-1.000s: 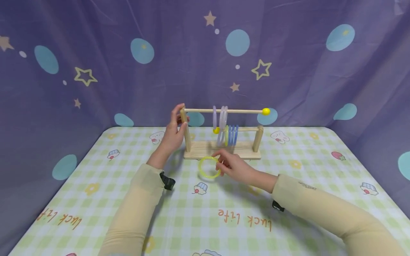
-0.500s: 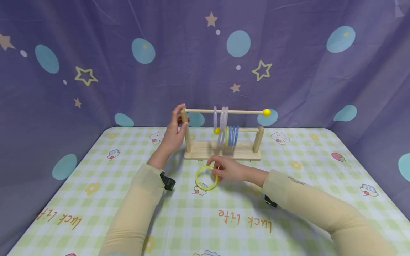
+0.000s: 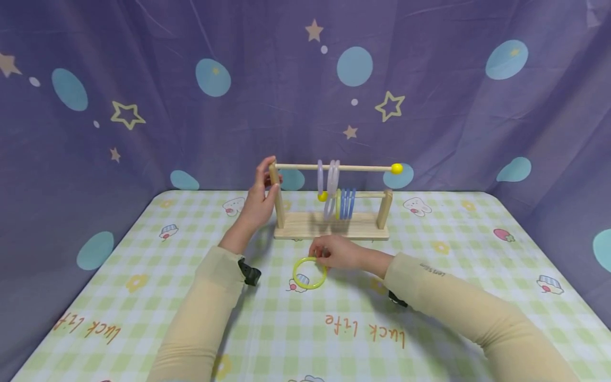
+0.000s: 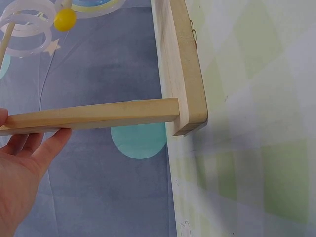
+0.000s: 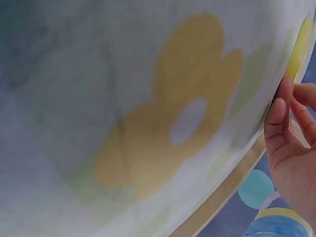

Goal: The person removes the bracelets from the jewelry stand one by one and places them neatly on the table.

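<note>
In the head view, my left hand (image 3: 259, 206) grips the tall left post (image 3: 279, 208) of a wooden ring rack, thumb on the near side. The left wrist view shows fingers against the post (image 4: 108, 112). My right hand (image 3: 342, 252) pinches a yellow-green ring (image 3: 310, 287) by its right edge, close over the tablecloth in front of the rack's base (image 3: 310, 227). Part of that ring (image 5: 299, 49) appears between fingertips in the right wrist view. Pale lilac rings (image 3: 320, 183) hang on the upper rod (image 3: 365, 168). Blue rings (image 3: 348, 204) and another yellow-green ring (image 3: 338, 205) hang on the lower rod.
Yellow balls cap the free ends of both rods, one (image 3: 396, 168) at the upper right. A shorter post (image 3: 384, 210) holds the lower rod. The table has a green checked cloth (image 3: 258, 329), and a purple curtain (image 3: 267, 122) stands behind it.
My right hand has moved toward me and slightly left with the yellow-green ring, which is lower in the head view. My left hand stays on the post.
</note>
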`<state>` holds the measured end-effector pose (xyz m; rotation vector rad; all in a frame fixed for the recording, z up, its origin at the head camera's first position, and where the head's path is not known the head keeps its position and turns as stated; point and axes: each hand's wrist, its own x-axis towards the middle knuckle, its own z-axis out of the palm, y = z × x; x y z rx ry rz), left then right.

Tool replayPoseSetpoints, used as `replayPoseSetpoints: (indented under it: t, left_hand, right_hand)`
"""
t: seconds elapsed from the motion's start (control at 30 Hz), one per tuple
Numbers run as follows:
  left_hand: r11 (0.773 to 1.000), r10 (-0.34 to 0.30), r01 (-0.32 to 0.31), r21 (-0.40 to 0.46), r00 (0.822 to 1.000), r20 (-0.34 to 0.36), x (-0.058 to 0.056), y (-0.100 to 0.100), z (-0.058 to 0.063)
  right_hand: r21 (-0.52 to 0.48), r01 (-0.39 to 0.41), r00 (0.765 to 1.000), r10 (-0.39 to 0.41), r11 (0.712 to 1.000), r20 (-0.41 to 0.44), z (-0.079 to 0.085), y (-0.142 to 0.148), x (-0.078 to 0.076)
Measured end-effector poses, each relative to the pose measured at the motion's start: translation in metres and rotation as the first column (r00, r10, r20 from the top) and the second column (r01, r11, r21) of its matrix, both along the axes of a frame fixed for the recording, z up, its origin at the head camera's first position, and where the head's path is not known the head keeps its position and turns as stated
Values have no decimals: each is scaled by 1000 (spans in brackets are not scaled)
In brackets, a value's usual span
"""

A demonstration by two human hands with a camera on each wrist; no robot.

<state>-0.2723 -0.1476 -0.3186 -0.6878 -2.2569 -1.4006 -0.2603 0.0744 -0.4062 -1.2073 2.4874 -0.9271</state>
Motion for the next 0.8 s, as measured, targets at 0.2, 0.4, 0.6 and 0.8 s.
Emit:
replayPoseSetpoints:
  t: [0.2, 0.4, 0.6, 0.8]
  left_hand:
    - [1000, 5, -5, 0, 1000, -6, 1, 0, 0]
    - [1000, 8, -9, 8, 999, 49, -9, -3, -10]
    - [1000, 5, -6, 28, 998, 56, -27, -8, -25]
    - [1000, -2, 1, 26, 999, 52, -30, -10, -27]
  right_hand:
    - [15, -10, 999, 10, 1000, -35, 2, 0, 1]
    - [-3, 5, 999, -5, 1000, -37, 8, 5, 5]
    - [-68, 42, 998, -45, 997, -38, 24, 14, 10]
    - [-144, 56, 998, -60, 988, -29, 38, 24, 17]
